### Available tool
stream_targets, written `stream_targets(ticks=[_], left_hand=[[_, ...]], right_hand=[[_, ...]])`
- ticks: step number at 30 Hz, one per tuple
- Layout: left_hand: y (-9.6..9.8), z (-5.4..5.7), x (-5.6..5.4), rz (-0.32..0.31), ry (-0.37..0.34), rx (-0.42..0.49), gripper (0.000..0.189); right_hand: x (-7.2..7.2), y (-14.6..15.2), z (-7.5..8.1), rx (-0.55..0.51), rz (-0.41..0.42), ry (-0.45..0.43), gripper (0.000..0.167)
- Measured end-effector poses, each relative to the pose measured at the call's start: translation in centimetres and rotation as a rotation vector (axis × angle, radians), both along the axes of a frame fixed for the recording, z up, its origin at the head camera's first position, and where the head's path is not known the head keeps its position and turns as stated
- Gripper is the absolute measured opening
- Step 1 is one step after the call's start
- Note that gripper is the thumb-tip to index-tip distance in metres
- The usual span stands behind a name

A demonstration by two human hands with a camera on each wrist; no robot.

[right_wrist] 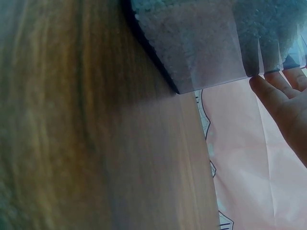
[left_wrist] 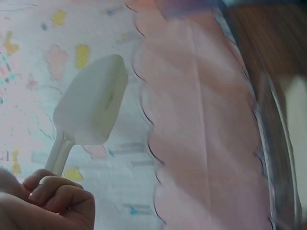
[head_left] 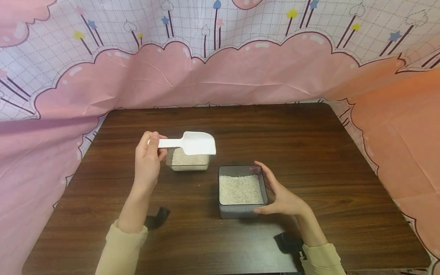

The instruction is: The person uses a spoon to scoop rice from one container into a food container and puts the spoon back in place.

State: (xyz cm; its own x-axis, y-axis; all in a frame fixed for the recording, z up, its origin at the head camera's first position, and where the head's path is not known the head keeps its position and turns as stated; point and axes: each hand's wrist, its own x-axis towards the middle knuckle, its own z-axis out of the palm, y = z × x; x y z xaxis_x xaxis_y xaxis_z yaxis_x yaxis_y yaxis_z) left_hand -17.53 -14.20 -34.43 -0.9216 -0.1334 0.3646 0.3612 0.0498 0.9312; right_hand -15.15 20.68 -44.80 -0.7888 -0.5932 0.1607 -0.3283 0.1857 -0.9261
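My left hand (head_left: 147, 162) pinches the handle of a white plastic scoop (head_left: 199, 144), held level above a small clear container (head_left: 190, 168) of rice. No grains show on the scoop's white blade. In the left wrist view, the fingers (left_wrist: 67, 196) curl round the handle's end, with the scoop (left_wrist: 88, 103) pointing away. My right hand (head_left: 283, 198) grips the right side of a grey tinted square box (head_left: 240, 212), thumb at the front and fingers at the back. Rice (head_left: 240, 190) fills much of this box. The right wrist view has the fingertips (right_wrist: 268, 91) against the box's wall (right_wrist: 211, 67).
Both containers stand on a dark wooden table (head_left: 292, 137), the clear one farther back and left. A patterned pink and white cloth (head_left: 213, 84) hangs behind the table and along its sides. Black straps (head_left: 158, 217) show near both wrists.
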Motion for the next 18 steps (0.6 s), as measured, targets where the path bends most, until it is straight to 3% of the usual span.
stream_targets(ticks=[3, 7, 9, 13, 16, 18], left_hand=[[1.2, 0.3, 1.0, -0.091, -0.038, 0.024, 0.03], [3.2, -0.2, 2.0, -0.155, 0.002, -0.185, 0.027], [4.2, -0.7, 2.4, -0.171, 0.066, -0.33, 0.022], [5.7, -1.6, 2.8, -0.206, 0.276, -0.611, 0.011], [6.5, -2.0, 2.8, -0.231, 0.431, -0.771, 0.01], [7.0, -2.3, 2.7, -0.252, 0.484, -0.849, 0.012]], right_hand=[[0.0, 0.0, 0.0, -0.001, 0.002, 0.005, 0.123], [0.0, 0.0, 0.1, 0.0, -0.002, 0.005, 0.122], [0.0, 0.0, 0.2, -0.003, -0.001, 0.001, 0.123], [0.0, 0.0, 0.1, -0.005, 0.004, 0.003, 0.122], [0.0, 0.0, 0.1, -0.003, 0.004, 0.006, 0.122], [0.0, 0.0, 0.1, 0.0, 0.004, 0.012, 0.121]])
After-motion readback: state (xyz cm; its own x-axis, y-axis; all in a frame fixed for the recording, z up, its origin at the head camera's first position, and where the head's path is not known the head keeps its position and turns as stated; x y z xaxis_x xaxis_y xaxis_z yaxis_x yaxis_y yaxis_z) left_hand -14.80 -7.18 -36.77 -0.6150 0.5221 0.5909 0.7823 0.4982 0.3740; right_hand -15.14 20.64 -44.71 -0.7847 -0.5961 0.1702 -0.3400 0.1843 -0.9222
